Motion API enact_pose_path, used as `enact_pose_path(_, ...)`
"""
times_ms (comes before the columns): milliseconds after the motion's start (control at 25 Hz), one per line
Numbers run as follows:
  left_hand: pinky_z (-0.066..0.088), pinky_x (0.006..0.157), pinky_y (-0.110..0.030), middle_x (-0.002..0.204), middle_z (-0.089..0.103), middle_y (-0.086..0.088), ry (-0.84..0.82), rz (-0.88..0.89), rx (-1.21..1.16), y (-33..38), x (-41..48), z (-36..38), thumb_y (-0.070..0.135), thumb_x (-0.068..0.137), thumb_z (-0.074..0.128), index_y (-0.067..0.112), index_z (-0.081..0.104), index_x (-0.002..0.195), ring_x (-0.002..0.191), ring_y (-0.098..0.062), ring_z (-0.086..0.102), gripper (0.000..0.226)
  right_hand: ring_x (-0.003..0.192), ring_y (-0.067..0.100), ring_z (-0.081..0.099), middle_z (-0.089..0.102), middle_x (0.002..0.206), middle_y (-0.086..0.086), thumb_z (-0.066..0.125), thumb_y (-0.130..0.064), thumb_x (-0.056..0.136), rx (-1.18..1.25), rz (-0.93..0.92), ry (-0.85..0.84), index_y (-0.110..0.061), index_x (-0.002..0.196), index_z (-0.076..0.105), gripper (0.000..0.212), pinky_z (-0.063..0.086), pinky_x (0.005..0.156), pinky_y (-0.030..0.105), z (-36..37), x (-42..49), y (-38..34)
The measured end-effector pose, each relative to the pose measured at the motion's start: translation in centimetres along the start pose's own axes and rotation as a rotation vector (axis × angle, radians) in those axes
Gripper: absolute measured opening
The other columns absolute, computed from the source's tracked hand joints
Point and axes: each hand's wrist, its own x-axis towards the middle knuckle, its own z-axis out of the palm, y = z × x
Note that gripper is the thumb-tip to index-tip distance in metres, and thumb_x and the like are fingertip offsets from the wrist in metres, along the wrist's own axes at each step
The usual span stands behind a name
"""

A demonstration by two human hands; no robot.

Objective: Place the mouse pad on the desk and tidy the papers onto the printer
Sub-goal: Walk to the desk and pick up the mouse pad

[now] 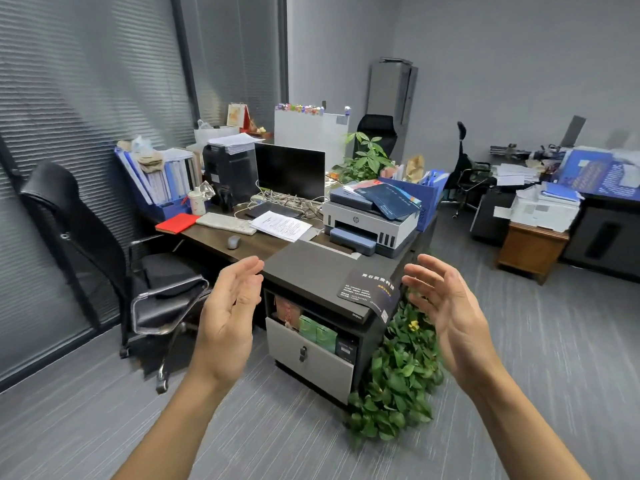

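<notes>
A dark mouse pad (371,289) with white and orange print lies on the near corner of the side cabinet (304,268), its front edge drooping over the rim. White printed papers (280,225) lie on the brown desk (249,245) between the keyboard and the printer (367,226), which has dark blue folders (391,199) on its lid. My left hand (230,313) and my right hand (446,306) hover open and empty, palms facing each other, in front of the cabinet. The right fingertips are just right of the mouse pad.
A black office chair (104,258) stands left of the desk. Keyboard (225,223), grey mouse (233,242), red notebook (177,222), monitor (290,171) and cables crowd the desk. A leafy plant (398,368) sits on the floor at the cabinet's right corner. More desks stand far right.
</notes>
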Motion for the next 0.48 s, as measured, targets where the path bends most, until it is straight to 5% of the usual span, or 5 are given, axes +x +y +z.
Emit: enact_pose_path(480,0.045,0.110,-0.047,0.128,0.065,0.017,-0.335,-0.126,0.028,-18.0,25.5,14.4,0.059,0.085,0.047,0.032,0.059,0.125,0.125,-0.004,0.058,0.050,0.123,0.021,0.063,0.069,0.128,0.004,0.055,-0.082,0.072,-0.019,0.076,0.340,-0.027,0.129,0.061,0.079,0.044,0.109,0.047,-4.1,21.6,15.9)
